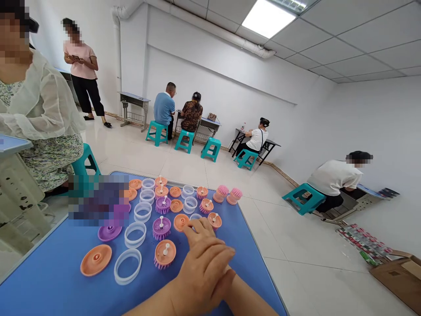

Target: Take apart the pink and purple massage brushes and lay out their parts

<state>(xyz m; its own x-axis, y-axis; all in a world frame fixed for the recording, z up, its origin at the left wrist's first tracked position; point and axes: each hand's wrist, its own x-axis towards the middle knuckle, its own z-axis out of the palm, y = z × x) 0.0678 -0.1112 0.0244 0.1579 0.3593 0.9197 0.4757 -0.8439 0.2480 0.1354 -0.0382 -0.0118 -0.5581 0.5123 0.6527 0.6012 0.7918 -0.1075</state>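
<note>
My left hand (204, 267) lies across the back of my right hand near the wrist, its fingers stretched to the right and holding no part. Beneath it, my right hand (199, 230) reaches forward with fingers extended, partly hidden and seemingly holding nothing. Its fingertips are beside an orange round cap (182, 223) and a partly covered white ring (196, 217). Left of my hands stand an orange bristle brush head with a white stem (165, 253) and a purple one (162, 227). Further left are a white translucent ring (128, 266), a large orange disc (96, 260) and a purple disc (109, 231).
The parts stand in rows on a blue table (59, 272). Two pink bristle brushes (228, 194) sit at its far right corner. A blurred patch covers the far left. A person (49, 101) sits close by on the left; others sit on green stools (304, 198) farther off.
</note>
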